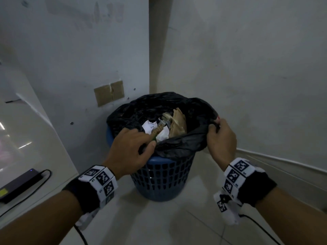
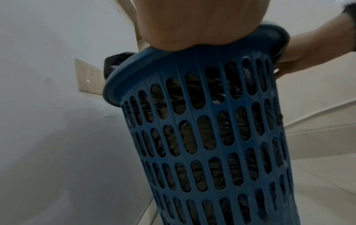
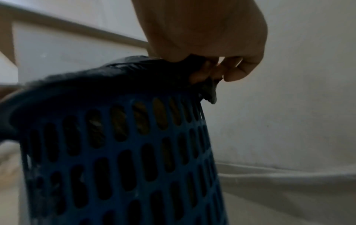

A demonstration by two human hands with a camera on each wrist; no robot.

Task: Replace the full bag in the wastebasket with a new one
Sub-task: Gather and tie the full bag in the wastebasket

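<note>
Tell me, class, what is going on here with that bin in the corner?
A person is bent over a blue slotted wastebasket on the tiled floor in a corner. The right hand pinches a gathered bit of the black bag at the basket's right rim. The left hand rests on the near rim and grips the bag's edge there. The bag is still inside the basket, open at the top, with crumpled paper and brown scraps showing. No new bag is in view.

Bare forearms, no sleeves. Left wristband [image 1: 96, 184]: black fabric cuff, white blocks printed with black square fiducial markers. Right wristband [image 1: 244, 179]: same cuff, same markers. White marker tag hangs beneath each; thin black cable [image 1: 260, 228] trails from right.
</note>
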